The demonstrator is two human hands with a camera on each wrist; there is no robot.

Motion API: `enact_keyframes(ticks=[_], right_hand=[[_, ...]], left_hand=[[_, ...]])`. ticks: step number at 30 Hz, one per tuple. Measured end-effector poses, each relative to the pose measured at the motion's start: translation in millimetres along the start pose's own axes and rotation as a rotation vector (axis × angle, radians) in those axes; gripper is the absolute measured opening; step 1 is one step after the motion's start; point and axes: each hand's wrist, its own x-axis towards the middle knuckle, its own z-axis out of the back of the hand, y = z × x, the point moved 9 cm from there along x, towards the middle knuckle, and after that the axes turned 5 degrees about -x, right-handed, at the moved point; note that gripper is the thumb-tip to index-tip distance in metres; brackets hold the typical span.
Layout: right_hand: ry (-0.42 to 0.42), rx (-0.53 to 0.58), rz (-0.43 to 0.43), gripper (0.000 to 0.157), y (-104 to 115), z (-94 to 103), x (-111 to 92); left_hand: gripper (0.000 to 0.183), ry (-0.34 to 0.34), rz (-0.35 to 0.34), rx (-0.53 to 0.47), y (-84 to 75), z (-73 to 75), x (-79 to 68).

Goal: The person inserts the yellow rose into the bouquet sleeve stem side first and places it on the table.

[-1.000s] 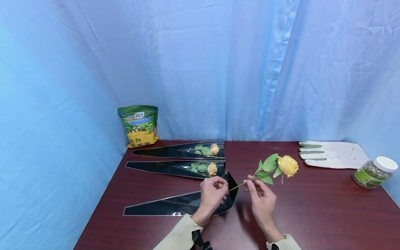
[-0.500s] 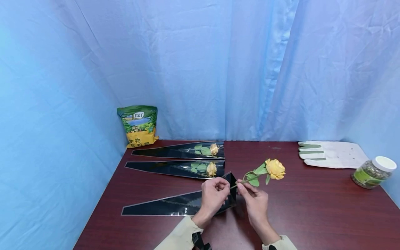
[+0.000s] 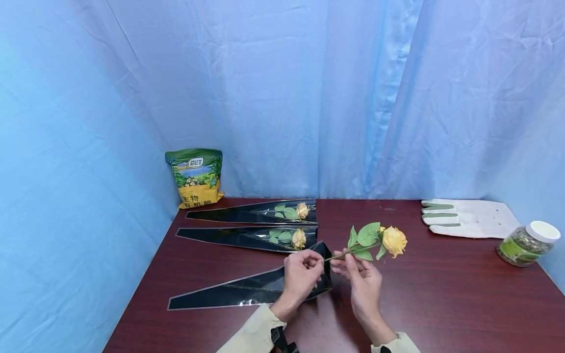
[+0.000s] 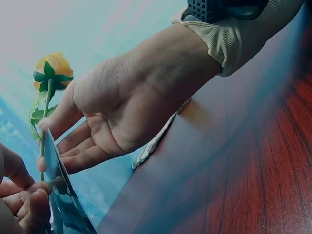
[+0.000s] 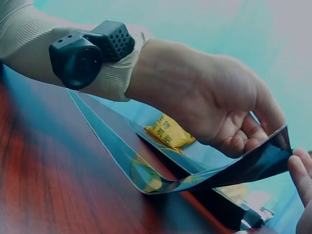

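Observation:
My left hand (image 3: 300, 278) pinches the mouth edge of a black flower sleeve (image 3: 234, 292) with a clear panel. The sleeve's mouth faces right and stands partly spread. With thumb and fingers, my right hand (image 3: 365, 287) holds the green stem of a yellow rose (image 3: 394, 240). Bloom and leaves stick out to the right, outside the sleeve, while the stem's lower end runs in at the mouth beside my left fingertips. In the left wrist view the rose (image 4: 54, 70) rises above the right hand (image 4: 131, 97). How deep the stem reaches is hidden.
Behind lie two black sleeves (image 3: 220, 214) (image 3: 212, 239), each with a yellow rose inside. A fertilizer bag (image 3: 196, 179) stands at the back left. To the right are a white glove (image 3: 481, 219) and a white-lidded jar (image 3: 527, 245) on the dark red table (image 3: 450, 304).
My right hand has moved left with the rose, bringing it closer to the sleeve, and the bloom has turned slightly. The sleeve's tail has shifted a little left; my left hand stays in place.

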Motion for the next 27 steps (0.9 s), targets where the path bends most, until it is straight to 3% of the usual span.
enact_keyframes(ticks=[5, 9, 15, 20, 27], right_hand=[[-0.021, 0.033, 0.085, 0.017, 11.3, 6.3, 4.0], [-0.025, 0.045, 0.200, 0.014, 25.0, 9.6, 6.6], [-0.022, -0.089, 0.295, 0.013, 38.0, 9.2, 6.4], [-0.033, -0.174, 0.330, 0.010, 46.8, 6.1, 4.0], [-0.061, -0.166, 0.386, 0.012, 61.3, 7.3, 1.9]], left_hand=[[0.008, -0.002, 0.001, -0.020, 0.5, 0.9, -0.1], [0.009, -0.006, -0.001, 0.001, 0.6, 2.0, 0.0], [0.008, -0.015, -0.025, 0.054, -3.6, 3.4, -0.2], [0.007, -0.034, -0.109, 0.127, -12.5, 4.3, -1.7], [0.008, -0.066, -0.209, 0.249, -22.7, 4.0, -4.0]])
